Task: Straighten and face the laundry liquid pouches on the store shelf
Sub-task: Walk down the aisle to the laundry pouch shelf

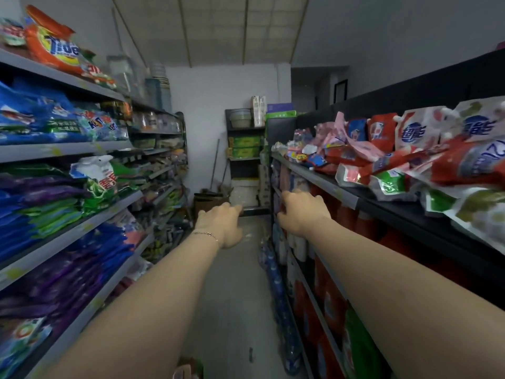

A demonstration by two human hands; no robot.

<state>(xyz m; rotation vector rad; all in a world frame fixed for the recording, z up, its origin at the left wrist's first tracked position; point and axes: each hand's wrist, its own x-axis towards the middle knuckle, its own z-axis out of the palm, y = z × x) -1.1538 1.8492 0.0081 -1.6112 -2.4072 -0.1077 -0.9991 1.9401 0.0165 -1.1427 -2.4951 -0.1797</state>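
Observation:
Laundry liquid pouches in red, white, pink and green lie jumbled and tilted on the top shelf at my right. Some hang over its front edge. Both my arms stretch forward down the aisle. My left hand, with a thin bracelet at the wrist, hovers over the floor with fingers loosely extended and holds nothing. My right hand is near the shelf's front edge, below the pouches, fingers loosely curled, with nothing in it. Whether it touches the shelf is unclear.
Shelves at my left hold blue, purple and green detergent bags, with an orange Tide bag on top. Red and green bottles fill the lower right shelves. A rack and a cardboard box close the narrow aisle's far end.

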